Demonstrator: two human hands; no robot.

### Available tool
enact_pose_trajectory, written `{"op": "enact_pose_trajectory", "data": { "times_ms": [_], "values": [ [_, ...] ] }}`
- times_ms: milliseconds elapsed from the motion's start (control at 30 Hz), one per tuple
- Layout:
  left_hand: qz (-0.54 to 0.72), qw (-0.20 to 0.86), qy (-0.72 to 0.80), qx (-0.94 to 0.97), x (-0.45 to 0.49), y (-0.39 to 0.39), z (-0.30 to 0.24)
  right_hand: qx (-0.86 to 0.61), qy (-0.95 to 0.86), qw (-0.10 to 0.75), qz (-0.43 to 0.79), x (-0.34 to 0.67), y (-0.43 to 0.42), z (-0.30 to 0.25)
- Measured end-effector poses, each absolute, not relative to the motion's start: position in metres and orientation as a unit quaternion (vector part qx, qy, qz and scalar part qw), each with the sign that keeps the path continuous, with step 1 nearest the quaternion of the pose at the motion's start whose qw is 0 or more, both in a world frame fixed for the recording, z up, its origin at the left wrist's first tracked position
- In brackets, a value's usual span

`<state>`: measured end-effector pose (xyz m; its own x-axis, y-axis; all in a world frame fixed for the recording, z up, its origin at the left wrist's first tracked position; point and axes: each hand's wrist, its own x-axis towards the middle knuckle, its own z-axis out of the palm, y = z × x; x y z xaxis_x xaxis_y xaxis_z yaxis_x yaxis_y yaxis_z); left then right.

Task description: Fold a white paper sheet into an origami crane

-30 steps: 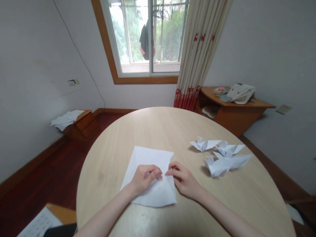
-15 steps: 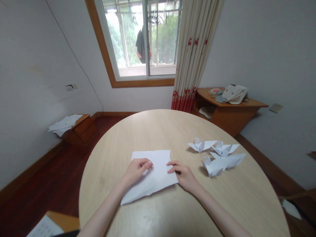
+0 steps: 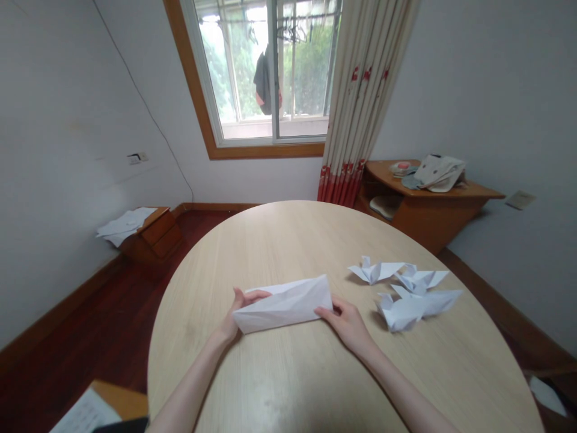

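Note:
A white sheet of paper (image 3: 283,307) is folded over into a long band, its front flap raised and its fold toward me. At its left end is my left hand (image 3: 232,313), the fingers reaching in behind the front flap and partly hidden by it, the thumb up. My right hand (image 3: 345,322) pinches the right end, thumb in front and fingers behind the paper. To the right of that hand stand three folded paper birds (image 3: 374,270), close together on the round wooden table (image 3: 288,373).
Beyond the table are a window (image 3: 270,78), a curtain (image 3: 356,108) and a corner cabinet (image 3: 428,216) with a cloth bag (image 3: 439,172) on it. At left, a low drawer unit (image 3: 157,234) carries papers. A printed sheet (image 3: 88,415) lies at the lower left.
The sheet lay flat under both hands; now its near part is folded up and away from me. My left hand has moved to its left end, and my right hand has closed on its right end.

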<state>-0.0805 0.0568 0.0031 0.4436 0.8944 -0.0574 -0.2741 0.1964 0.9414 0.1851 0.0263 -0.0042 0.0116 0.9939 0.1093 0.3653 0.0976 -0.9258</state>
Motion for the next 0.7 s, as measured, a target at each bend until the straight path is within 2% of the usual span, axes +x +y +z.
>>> {"op": "enact_pose_trajectory", "data": {
  "times_ms": [100, 200, 267, 333, 400, 467, 600, 700],
  "values": [
    [0.443, 0.711, 0.306, 0.452, -0.076, 0.051, 0.014, -0.588, -0.606, 0.430, 0.319, 0.185, 0.027, -0.005],
    [0.534, 0.629, 0.331, 0.459, -0.070, 0.048, 0.019, -0.594, -0.611, 0.433, 0.295, 0.187, 0.028, -0.007],
    [0.605, 0.485, 0.382, 0.503, -0.067, 0.047, 0.018, -0.592, -0.616, 0.431, 0.291, 0.187, 0.028, -0.008],
    [0.613, 0.283, 0.465, 0.572, -0.065, 0.043, 0.015, -0.587, -0.625, 0.428, 0.286, 0.187, 0.028, -0.009],
    [0.559, 0.084, 0.528, 0.634, -0.060, 0.038, 0.012, -0.579, -0.637, 0.427, 0.276, 0.187, 0.027, -0.010],
    [0.483, -0.033, 0.523, 0.702, -0.052, 0.033, 0.008, -0.573, -0.651, 0.428, 0.255, 0.187, 0.027, -0.011],
    [0.310, -0.043, 0.464, 0.828, -0.031, 0.030, -0.007, -0.575, -0.682, 0.411, 0.187, 0.188, 0.029, -0.017],
    [0.226, -0.022, 0.478, 0.849, -0.022, 0.034, -0.024, -0.588, -0.699, 0.387, 0.128, 0.186, 0.030, -0.024]
  ]
}}
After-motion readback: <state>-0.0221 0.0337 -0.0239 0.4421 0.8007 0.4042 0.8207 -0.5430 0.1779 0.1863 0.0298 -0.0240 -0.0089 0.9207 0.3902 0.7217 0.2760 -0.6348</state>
